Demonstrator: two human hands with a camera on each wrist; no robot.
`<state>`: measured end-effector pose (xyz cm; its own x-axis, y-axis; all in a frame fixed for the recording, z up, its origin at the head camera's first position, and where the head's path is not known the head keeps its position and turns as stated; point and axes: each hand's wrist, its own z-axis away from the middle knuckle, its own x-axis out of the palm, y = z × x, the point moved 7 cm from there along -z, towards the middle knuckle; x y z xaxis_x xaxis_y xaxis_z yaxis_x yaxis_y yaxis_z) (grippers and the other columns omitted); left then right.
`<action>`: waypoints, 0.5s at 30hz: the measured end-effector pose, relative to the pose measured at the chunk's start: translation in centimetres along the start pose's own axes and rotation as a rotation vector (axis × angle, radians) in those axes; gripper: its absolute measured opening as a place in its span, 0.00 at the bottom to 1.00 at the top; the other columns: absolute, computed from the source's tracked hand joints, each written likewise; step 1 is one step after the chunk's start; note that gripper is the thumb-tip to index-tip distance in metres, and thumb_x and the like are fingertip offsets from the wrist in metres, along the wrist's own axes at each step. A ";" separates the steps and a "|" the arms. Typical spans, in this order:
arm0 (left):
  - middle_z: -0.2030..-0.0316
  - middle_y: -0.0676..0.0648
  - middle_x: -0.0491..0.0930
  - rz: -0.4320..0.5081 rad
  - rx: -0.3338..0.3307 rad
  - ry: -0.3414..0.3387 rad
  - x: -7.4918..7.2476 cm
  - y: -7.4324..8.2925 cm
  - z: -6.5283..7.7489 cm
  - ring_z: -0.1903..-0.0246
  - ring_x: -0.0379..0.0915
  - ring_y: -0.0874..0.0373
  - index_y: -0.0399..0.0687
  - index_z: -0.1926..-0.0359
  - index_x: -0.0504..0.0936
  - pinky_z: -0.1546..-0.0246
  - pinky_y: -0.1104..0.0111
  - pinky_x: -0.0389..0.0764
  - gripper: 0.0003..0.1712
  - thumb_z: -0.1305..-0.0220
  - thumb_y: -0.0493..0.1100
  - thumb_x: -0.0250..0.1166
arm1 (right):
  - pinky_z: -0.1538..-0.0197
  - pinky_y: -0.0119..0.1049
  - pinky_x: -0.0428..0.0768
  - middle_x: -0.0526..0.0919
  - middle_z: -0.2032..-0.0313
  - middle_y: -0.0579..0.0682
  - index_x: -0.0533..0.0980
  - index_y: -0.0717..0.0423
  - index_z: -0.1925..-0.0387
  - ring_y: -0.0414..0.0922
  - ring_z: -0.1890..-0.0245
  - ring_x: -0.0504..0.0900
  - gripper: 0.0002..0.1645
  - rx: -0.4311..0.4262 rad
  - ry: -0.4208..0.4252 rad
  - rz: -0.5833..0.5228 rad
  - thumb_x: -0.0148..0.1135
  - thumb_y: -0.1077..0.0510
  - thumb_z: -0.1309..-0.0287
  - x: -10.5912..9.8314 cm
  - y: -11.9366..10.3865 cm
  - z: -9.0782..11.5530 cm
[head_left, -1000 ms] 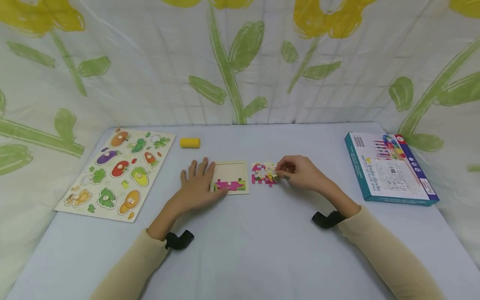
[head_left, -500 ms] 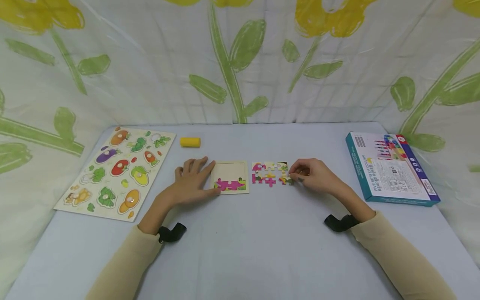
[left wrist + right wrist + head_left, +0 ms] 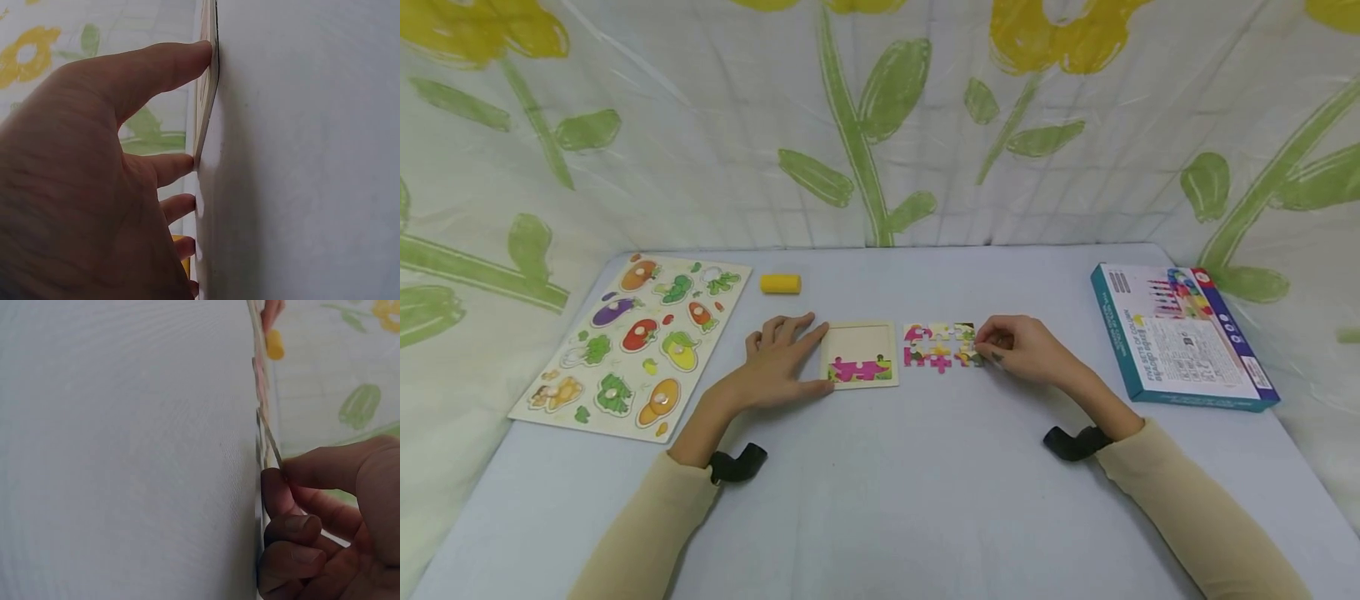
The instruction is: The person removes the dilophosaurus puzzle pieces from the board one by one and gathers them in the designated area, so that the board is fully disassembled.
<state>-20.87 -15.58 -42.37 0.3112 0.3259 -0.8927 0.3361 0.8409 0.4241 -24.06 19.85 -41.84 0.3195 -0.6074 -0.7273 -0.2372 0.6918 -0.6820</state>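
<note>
A square wooden puzzle tray (image 3: 861, 337) lies mid-table, with pink and green pieces (image 3: 859, 369) along its near side. My left hand (image 3: 775, 362) is at its left edge, thumb on the near corner and index finger at the far one, as the left wrist view shows too. Right of the tray, several loose jigsaw pieces (image 3: 939, 360) lie in two rows. My right hand (image 3: 1022, 348) pinches a puzzle piece (image 3: 273, 445) at the right end of the near row; in the right wrist view it stands tilted, one edge raised between thumb and index finger.
A vegetable peg-puzzle board (image 3: 647, 367) lies at the left. A yellow cylinder (image 3: 780, 284) lies behind my left hand. At the right is a flat teal-and-white box (image 3: 1183, 337). A flower-painted sheet (image 3: 700, 125) hangs behind the table.
My left hand has drawn back left, its thumb moving from the inlaid pieces to the tray's corner. My right hand has moved right, uncovering the pieces, which now sit further apart.
</note>
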 end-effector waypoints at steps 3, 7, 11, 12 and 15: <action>0.16 0.39 0.48 0.000 0.001 0.003 -0.1 0.0 0.1 0.20 0.36 0.34 0.51 0.15 0.56 0.30 0.30 0.45 0.56 0.36 0.66 0.68 | 0.63 0.32 0.76 0.87 0.64 0.49 0.84 0.52 0.58 0.46 0.66 0.77 0.03 0.005 0.003 -0.004 0.68 0.58 0.29 0.0 0.0 -0.1; 0.15 0.40 0.47 0.004 -0.009 -0.003 0.0 0.0 0.2 0.19 0.34 0.33 0.52 0.15 0.55 0.27 0.28 0.39 0.56 0.35 0.66 0.67 | 0.63 0.32 0.75 0.87 0.64 0.49 0.84 0.52 0.58 0.46 0.66 0.77 0.03 0.009 0.003 -0.003 0.68 0.57 0.30 0.1 0.0 -0.1; 0.15 0.39 0.45 0.039 -0.016 -0.019 0.2 -0.1 0.3 0.16 0.27 0.33 0.52 0.15 0.54 0.26 0.25 0.26 0.55 0.34 0.65 0.67 | 0.63 0.32 0.75 0.87 0.64 0.49 0.84 0.52 0.57 0.46 0.65 0.77 0.04 0.010 0.000 0.002 0.68 0.57 0.29 0.2 0.0 -0.1; 0.14 0.39 0.44 0.052 -0.016 -0.022 0.3 -0.1 0.3 0.15 0.25 0.33 0.52 0.15 0.54 0.26 0.25 0.23 0.55 0.34 0.65 0.67 | 0.62 0.32 0.75 0.87 0.64 0.49 0.84 0.52 0.57 0.46 0.65 0.77 0.04 0.012 -0.001 0.002 0.68 0.57 0.29 0.2 0.0 -0.1; 0.14 0.40 0.43 0.075 -0.020 -0.027 0.4 -0.2 0.3 0.15 0.22 0.34 0.52 0.15 0.54 0.26 0.26 0.19 0.55 0.33 0.65 0.67 | 0.62 0.33 0.75 0.87 0.64 0.49 0.84 0.52 0.57 0.46 0.65 0.76 0.04 0.014 0.001 0.002 0.68 0.57 0.30 0.2 -0.1 -0.1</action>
<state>-20.55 -15.76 -42.75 0.3592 0.3768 -0.8538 0.2930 0.8231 0.4865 -24.05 19.61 -41.97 0.3185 -0.6064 -0.7286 -0.2250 0.6983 -0.6796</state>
